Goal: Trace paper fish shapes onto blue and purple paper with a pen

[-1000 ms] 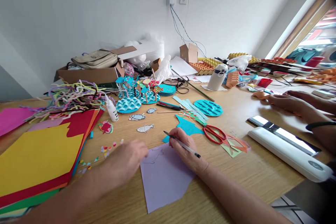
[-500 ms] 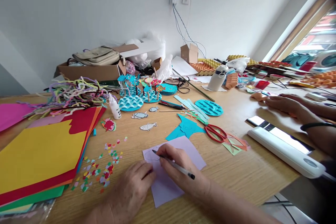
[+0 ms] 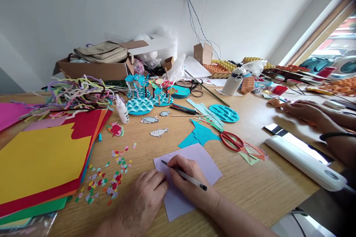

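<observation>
A sheet of purple paper (image 3: 201,157) lies tilted on the wooden table, with a thin curved pencil-like outline near its upper left corner. My right hand (image 3: 189,177) rests on it, fingers pinched round a pen (image 3: 191,180) whose dark tip touches the outline. At the sheet's left edge lies my left hand (image 3: 146,196), palm down, fingers slightly bent and resting on the paper. Beyond the sheet are blue paper scraps (image 3: 198,134) and red-handled scissors (image 3: 232,141). Small paper fish cutouts (image 3: 159,132) lie farther off.
Coloured paper sheets (image 3: 41,159) and loose confetti (image 3: 116,177) lie to the left, near a white glue bottle (image 3: 122,111). Blue wavy discs with fish (image 3: 140,105) stand behind. At right are a white laminator-like device (image 3: 304,163) and another person's hands (image 3: 306,113).
The whole view has shifted slightly. My right hand keeps the pen at the outline, which appears a little different near the tip. The left hand stays at the paper's edge.
</observation>
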Available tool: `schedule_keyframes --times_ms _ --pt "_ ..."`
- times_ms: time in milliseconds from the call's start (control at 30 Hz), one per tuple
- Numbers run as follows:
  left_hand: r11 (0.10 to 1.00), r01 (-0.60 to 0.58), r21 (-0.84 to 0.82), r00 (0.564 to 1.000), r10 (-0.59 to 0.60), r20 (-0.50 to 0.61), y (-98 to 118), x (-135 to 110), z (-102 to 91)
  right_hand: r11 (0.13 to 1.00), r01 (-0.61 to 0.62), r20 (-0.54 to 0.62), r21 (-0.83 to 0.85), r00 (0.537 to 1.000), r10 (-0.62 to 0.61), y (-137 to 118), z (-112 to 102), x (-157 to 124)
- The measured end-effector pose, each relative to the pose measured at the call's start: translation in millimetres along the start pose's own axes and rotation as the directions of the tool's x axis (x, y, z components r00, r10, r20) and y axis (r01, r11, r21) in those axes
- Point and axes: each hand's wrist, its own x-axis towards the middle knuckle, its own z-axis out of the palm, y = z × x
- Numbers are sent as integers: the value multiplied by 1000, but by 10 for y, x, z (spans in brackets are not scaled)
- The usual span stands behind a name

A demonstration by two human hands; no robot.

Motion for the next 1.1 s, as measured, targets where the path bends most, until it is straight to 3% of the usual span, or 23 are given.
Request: schedule_keyframes --times_ms 1100 --pt "999 -31 36 997 28 76 -22 -29 61 998 24 72 -56 997 -20 -18 -24 6"
